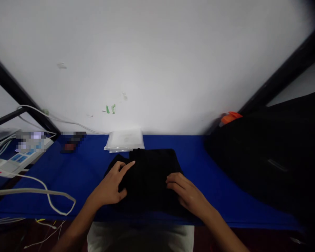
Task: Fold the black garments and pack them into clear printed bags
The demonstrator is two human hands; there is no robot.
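Note:
A black folded cloth (pixel 152 175) lies on the blue table surface (pixel 89 168) in the head view. My left hand (pixel 112 183) rests on its left part, index finger stretched out and thumb apart from it. On the right part of the cloth lies my right hand (pixel 186 192), its fingers bent and close together at the fabric. Whether cloth is pinched between those fingers is too dark to make out.
White zip bags (pixel 124 140) lie behind the cloth against the wall. A power strip (pixel 23 157) with white cables is at the left, near a dark blurred item (pixel 72 143). A large black bag (pixel 265 164) and an orange object (pixel 230 118) stand right.

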